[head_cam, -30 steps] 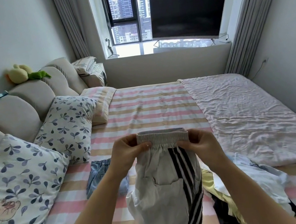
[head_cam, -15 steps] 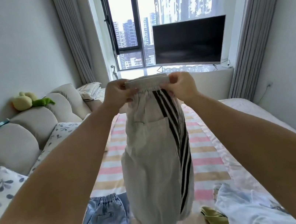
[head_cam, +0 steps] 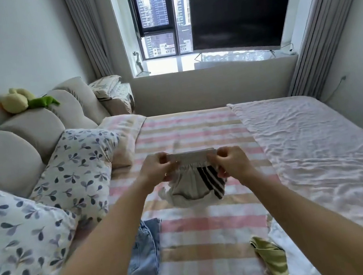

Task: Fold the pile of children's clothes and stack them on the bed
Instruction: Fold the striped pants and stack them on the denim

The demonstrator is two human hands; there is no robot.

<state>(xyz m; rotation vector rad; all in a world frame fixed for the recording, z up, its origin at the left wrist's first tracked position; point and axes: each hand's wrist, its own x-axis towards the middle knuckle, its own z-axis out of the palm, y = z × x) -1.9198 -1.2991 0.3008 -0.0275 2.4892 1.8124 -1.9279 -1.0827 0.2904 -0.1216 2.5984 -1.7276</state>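
Right now both my arms reach straight out toward twelve o'clock over the striped bed (head_cam: 198, 130). My left hand (head_cam: 157, 168) pinches the left end of the grey elastic waistband (head_cam: 192, 156) of the white trousers (head_cam: 188, 189) with black side stripes. My right hand (head_cam: 232, 162) pinches the right end. The fingers on both sides are curled round the cloth, and the band is pulled flat between them. Below the band the legs bunch up in a heap; whether they rest on the bed I cannot tell. At about seven o'clock from the trousers, nearer to me, a pair of pale denim jeans (head_cam: 146, 250) lies flat on the bed. At about five o'clock, by my right forearm, a green garment (head_cam: 271, 258) and a white garment (head_cam: 288, 248) lie crumpled together. A pink quilt (head_cam: 318, 139) covers the bed from two to four o'clock, and leaf-print pillows (head_cam: 78, 168) lean at nine o'clock.
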